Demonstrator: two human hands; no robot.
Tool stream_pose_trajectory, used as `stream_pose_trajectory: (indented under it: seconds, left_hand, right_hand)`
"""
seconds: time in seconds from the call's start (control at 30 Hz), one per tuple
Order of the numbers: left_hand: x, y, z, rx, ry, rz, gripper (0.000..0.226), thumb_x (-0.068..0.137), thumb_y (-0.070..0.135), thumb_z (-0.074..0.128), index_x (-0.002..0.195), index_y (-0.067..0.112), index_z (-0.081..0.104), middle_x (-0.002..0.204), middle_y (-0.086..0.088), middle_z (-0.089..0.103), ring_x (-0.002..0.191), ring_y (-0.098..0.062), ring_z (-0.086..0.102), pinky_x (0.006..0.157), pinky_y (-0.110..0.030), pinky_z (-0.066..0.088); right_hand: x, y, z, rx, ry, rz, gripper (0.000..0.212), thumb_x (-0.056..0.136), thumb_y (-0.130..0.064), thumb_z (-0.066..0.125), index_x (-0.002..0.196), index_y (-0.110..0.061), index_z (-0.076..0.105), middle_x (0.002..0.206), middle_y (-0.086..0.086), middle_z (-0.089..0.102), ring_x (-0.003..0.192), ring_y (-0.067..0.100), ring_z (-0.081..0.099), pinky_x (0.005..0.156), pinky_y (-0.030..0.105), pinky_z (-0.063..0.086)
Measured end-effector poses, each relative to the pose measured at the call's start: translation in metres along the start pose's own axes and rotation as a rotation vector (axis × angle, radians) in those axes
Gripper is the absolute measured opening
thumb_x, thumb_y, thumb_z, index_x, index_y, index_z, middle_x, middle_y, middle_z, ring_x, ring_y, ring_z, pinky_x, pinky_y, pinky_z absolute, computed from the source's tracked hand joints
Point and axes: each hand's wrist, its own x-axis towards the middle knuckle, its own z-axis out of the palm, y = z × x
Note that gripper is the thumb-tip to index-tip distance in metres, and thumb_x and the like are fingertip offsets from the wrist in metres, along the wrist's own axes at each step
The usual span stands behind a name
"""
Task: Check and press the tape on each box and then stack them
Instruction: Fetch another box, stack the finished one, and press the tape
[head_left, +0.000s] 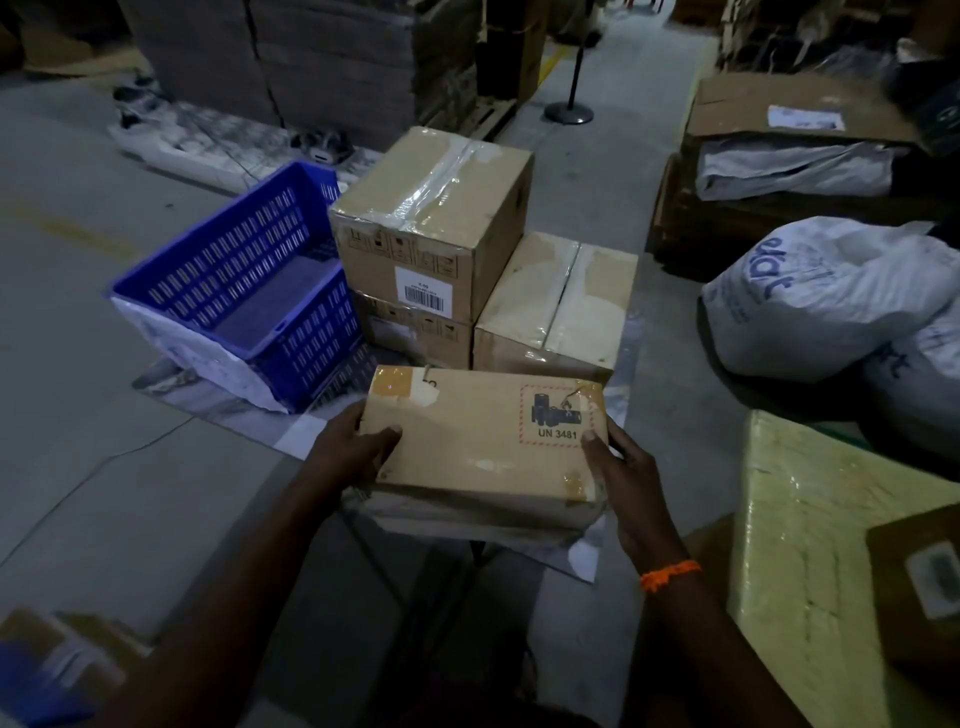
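A flat brown box (478, 441) with a red-bordered UN 3481 battery label is held above the floor in front of me. My left hand (353, 452) grips its left end, thumb on top. My right hand (623, 473) grips its right end, thumb by the label. Behind it stands a taped box (431, 218) stacked on another box (415, 332). To their right sits a lower taped box (556, 306).
A blue slotted crate (234, 280) lies tilted to the left on the concrete floor. White sacks (831, 296) lie at right. A yellow wrapped parcel (810, 561) is at near right. Stacked cardboard (311, 62) and a stanchion base (569, 111) stand behind.
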Motion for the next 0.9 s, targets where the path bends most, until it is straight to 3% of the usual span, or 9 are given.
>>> stream_pose_trajectory:
  seconds: [0.17, 0.23, 0.3, 0.4, 0.47, 0.57, 0.7, 0.83, 0.9]
  left_hand:
    - [-0.010, 0.000, -0.008, -0.112, 0.053, 0.093, 0.063, 0.083, 0.009, 0.078, 0.140, 0.021, 0.053, 0.138, -0.001, 0.058, 0.125, -0.023, 0.054, 0.100, -0.051, 0.050]
    - [-0.020, -0.010, -0.008, -0.192, 0.061, 0.141, 0.059, 0.083, 0.008, 0.078, 0.135, 0.020, 0.054, 0.133, 0.003, 0.061, 0.122, -0.020, 0.057, 0.092, -0.042, 0.053]
    - [-0.029, -0.020, -0.007, -0.258, 0.078, 0.164, 0.048, 0.086, 0.019, 0.077, 0.130, 0.020, 0.056, 0.130, 0.005, 0.062, 0.119, -0.014, 0.059, 0.084, -0.035, 0.053]
    - [-0.038, -0.038, -0.003, -0.334, 0.103, 0.083, 0.051, 0.083, 0.052, 0.074, 0.122, 0.022, 0.062, 0.125, 0.002, 0.065, 0.113, -0.016, 0.063, 0.084, -0.041, 0.056]
    - [-0.042, -0.052, -0.002, -0.347, 0.098, 0.025, 0.052, 0.081, 0.065, 0.066, 0.114, 0.025, 0.065, 0.121, -0.002, 0.067, 0.113, -0.024, 0.063, 0.089, -0.050, 0.056]
    - [-0.046, -0.065, -0.002, -0.356, 0.082, -0.037, 0.047, 0.089, 0.073, 0.051, 0.102, 0.032, 0.069, 0.120, -0.005, 0.065, 0.113, -0.026, 0.060, 0.094, -0.054, 0.051]
    - [-0.043, -0.067, -0.010, -0.341, -0.043, -0.084, 0.042, 0.098, 0.064, 0.042, 0.112, 0.034, 0.067, 0.120, 0.002, 0.064, 0.111, -0.022, 0.061, 0.095, -0.050, 0.050]
    - [-0.031, -0.079, -0.014, -0.179, -0.189, -0.121, 0.034, 0.097, 0.043, 0.060, 0.129, 0.032, 0.062, 0.124, -0.005, 0.065, 0.109, -0.030, 0.064, 0.076, -0.039, 0.055]
    - [-0.025, -0.081, -0.008, -0.073, -0.228, -0.116, 0.035, 0.096, 0.033, 0.065, 0.130, 0.033, 0.059, 0.120, -0.011, 0.066, 0.097, -0.034, 0.066, 0.064, -0.036, 0.053]
  right_hand:
    - [-0.004, -0.007, -0.010, 0.020, -0.021, -0.040, 0.046, 0.098, -0.009, 0.067, 0.141, -0.025, 0.063, 0.114, -0.006, 0.078, 0.107, 0.015, 0.073, 0.086, 0.032, 0.060]
    - [-0.010, -0.005, -0.012, 0.008, -0.054, -0.062, 0.053, 0.097, -0.007, 0.068, 0.145, -0.027, 0.059, 0.123, -0.005, 0.075, 0.117, 0.017, 0.069, 0.092, 0.038, 0.058]
    - [-0.020, 0.002, -0.013, 0.018, -0.068, -0.057, 0.055, 0.096, -0.008, 0.069, 0.146, -0.029, 0.058, 0.128, -0.006, 0.073, 0.124, 0.018, 0.065, 0.097, 0.041, 0.056]
    - [-0.043, 0.014, -0.018, 0.076, -0.010, -0.019, 0.046, 0.098, -0.017, 0.066, 0.142, -0.026, 0.060, 0.130, -0.005, 0.072, 0.124, 0.016, 0.065, 0.097, 0.042, 0.054]
    - [-0.058, 0.024, -0.022, 0.129, 0.072, 0.025, 0.033, 0.098, -0.024, 0.063, 0.131, -0.019, 0.067, 0.123, -0.003, 0.074, 0.118, 0.019, 0.069, 0.091, 0.041, 0.057]
    - [-0.078, 0.037, -0.022, 0.129, 0.124, 0.099, 0.025, 0.098, -0.035, 0.054, 0.107, -0.017, 0.070, 0.103, -0.005, 0.078, 0.106, 0.019, 0.072, 0.076, 0.029, 0.059]
    - [-0.091, 0.054, -0.015, 0.001, 0.043, 0.176, 0.024, 0.112, -0.024, 0.040, 0.117, -0.026, 0.063, 0.099, -0.023, 0.074, 0.100, 0.008, 0.071, 0.071, 0.023, 0.059]
    - [-0.079, 0.060, -0.010, -0.035, 0.024, 0.233, 0.032, 0.104, -0.041, 0.053, 0.131, -0.025, 0.064, 0.116, -0.002, 0.075, 0.105, 0.019, 0.073, 0.084, 0.037, 0.061]
    - [-0.072, 0.060, -0.007, -0.102, -0.031, 0.235, 0.037, 0.099, -0.038, 0.063, 0.136, -0.031, 0.061, 0.121, -0.004, 0.073, 0.105, 0.017, 0.072, 0.080, 0.031, 0.061]
